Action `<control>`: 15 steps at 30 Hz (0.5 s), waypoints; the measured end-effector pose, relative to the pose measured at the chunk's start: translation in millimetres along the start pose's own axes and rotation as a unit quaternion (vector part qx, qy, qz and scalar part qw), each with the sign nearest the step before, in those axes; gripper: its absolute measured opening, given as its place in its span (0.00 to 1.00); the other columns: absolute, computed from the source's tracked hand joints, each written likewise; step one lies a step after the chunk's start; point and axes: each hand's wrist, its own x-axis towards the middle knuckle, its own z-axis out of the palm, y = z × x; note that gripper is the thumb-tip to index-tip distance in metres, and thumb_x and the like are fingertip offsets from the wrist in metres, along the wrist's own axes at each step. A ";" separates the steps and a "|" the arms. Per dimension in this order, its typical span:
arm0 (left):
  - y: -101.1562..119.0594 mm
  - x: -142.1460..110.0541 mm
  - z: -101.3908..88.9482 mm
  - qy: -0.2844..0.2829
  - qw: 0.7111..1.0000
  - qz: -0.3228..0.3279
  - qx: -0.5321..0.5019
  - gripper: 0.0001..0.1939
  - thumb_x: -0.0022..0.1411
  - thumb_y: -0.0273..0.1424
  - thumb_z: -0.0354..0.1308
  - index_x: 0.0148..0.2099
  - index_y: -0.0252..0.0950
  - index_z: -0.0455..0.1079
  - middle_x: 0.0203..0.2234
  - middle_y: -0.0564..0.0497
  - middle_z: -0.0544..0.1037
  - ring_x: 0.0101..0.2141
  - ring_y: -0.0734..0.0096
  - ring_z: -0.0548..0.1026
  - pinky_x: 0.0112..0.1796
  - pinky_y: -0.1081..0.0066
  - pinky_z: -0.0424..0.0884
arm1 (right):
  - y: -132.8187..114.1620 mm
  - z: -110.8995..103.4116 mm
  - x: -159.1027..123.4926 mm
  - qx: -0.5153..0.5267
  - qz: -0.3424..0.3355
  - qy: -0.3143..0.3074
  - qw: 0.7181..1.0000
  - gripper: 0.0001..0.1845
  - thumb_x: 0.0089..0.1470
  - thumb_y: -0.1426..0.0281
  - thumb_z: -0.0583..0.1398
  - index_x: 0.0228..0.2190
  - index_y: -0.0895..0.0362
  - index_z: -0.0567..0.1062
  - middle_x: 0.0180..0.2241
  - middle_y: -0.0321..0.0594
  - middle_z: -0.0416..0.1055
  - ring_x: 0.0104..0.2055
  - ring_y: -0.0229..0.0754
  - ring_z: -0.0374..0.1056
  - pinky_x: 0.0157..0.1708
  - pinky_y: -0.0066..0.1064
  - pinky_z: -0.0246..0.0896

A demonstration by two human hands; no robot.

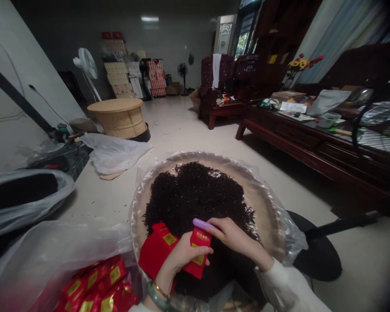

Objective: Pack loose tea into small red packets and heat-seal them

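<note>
My left hand (183, 253) is closed round a small red packet (201, 237) with gold print, held upright over a round shallow basket (271, 203). In my right hand (231, 234) is a slim purple handheld tool (201, 224), lying across the packet's top edge; its exact kind does not show. Below both hands a large heap of dark, tea-like leaves (195, 190) fills much of the basket. More flat red packets (154, 251) lie at the basket's left side, partly hidden behind my left hand and wrist.
Lower left, a clear plastic bag (94, 236) holds several filled red packets (95, 284). Another bag of dark material (22, 190) stands at far left. A black fan base (315, 255) sits right of the basket, near a long wooden table (312, 151). A round wooden-topped drum (117, 117) stands ahead.
</note>
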 end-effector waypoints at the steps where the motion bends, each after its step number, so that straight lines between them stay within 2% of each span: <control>1: -0.3 -0.1 -0.8 -0.008 1.000 0.004 -0.012 0.31 0.39 0.43 0.72 0.42 0.31 0.67 0.29 0.43 0.81 0.20 0.69 0.77 0.24 0.72 0.70 | -0.9 0.2 -0.4 -0.003 0.003 0.000 1.000 0.23 0.63 0.55 0.49 0.31 0.56 0.76 0.25 0.35 0.74 0.27 0.37 0.66 0.27 0.26 0.53; 4: -1.6 0.4 -3.0 -0.028 0.999 0.012 -0.044 0.36 0.43 0.56 0.64 0.44 0.30 0.68 0.30 0.40 0.81 0.21 0.66 0.78 0.24 0.71 0.70 | -2.0 0.4 -1.1 -0.006 0.010 0.001 1.000 0.22 0.63 0.57 0.49 0.31 0.57 0.76 0.26 0.37 0.74 0.27 0.38 0.67 0.27 0.26 0.52; 6: -2.3 1.2 -3.2 -0.019 0.999 0.000 -0.049 0.40 0.47 0.63 0.54 0.42 0.29 0.69 0.28 0.39 0.81 0.20 0.65 0.77 0.23 0.70 0.70 | -1.5 1.0 -1.0 -0.010 0.012 0.004 1.000 0.22 0.63 0.57 0.49 0.32 0.57 0.76 0.26 0.37 0.73 0.27 0.39 0.67 0.27 0.27 0.52; 8: -3.2 2.3 -2.9 0.001 0.998 -0.020 -0.051 0.43 0.48 0.66 0.46 0.40 0.29 0.70 0.27 0.38 0.81 0.19 0.66 0.76 0.22 0.70 0.69 | -0.5 2.1 -0.7 -0.014 0.015 0.007 1.000 0.21 0.63 0.58 0.49 0.32 0.57 0.76 0.26 0.38 0.73 0.27 0.39 0.66 0.27 0.27 0.53; 15: -6.9 4.9 -3.8 0.018 0.997 -0.021 -0.066 0.45 0.47 0.68 0.45 0.40 0.29 0.71 0.24 0.40 0.81 0.18 0.67 0.75 0.21 0.71 0.68 | 1.3 3.4 -1.3 0.022 0.019 0.010 1.000 0.21 0.63 0.58 0.49 0.32 0.57 0.76 0.25 0.36 0.74 0.26 0.38 0.66 0.27 0.26 0.53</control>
